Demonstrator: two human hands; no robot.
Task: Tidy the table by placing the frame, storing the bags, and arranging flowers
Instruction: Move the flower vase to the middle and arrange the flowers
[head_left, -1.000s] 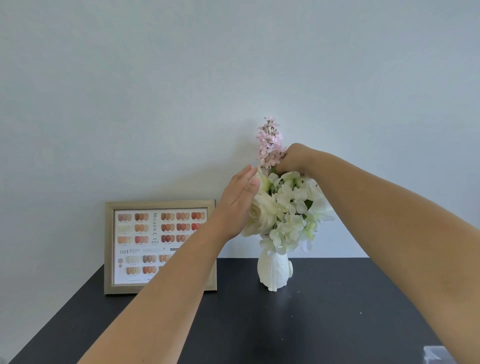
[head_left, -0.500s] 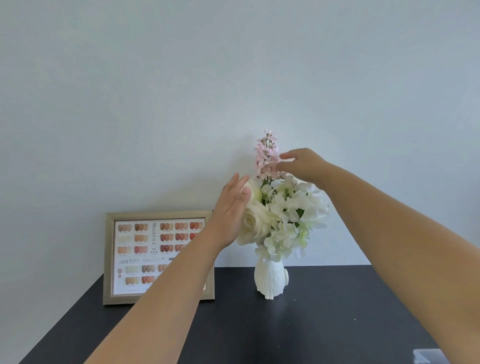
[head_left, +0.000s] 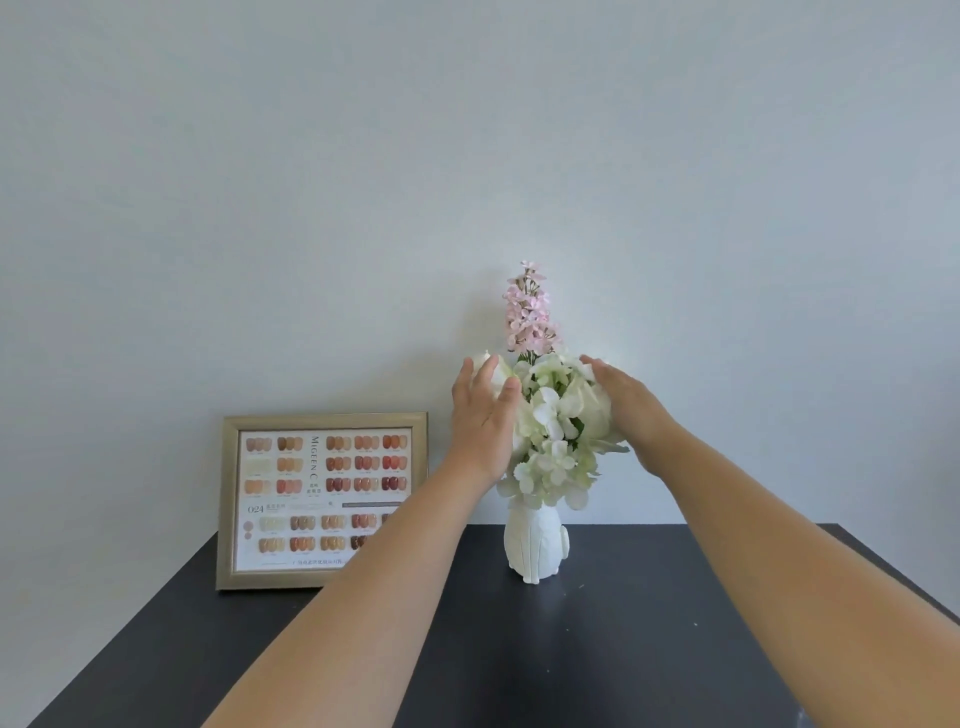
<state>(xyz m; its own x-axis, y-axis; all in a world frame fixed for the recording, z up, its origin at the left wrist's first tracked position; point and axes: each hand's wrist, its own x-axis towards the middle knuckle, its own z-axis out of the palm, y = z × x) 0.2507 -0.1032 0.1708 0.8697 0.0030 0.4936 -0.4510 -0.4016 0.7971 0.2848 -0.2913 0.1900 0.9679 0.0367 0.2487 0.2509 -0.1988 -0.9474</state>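
Flowers (head_left: 553, 436), white blooms with a pink flower spike (head_left: 529, 314) rising above, are standing in a small white vase (head_left: 536, 548) on the dark table (head_left: 597, 649), beside the gold picture frame (head_left: 323, 500) leaning on the wall. The blooms are likely light, soft and crushable; the narrow vase could tip, so shaping is best done gently at the bunch's flanks. The left hand (head_left: 483, 410) and right hand (head_left: 626, 402), both loosely spread, are cupping opposite sides, gripping nothing.
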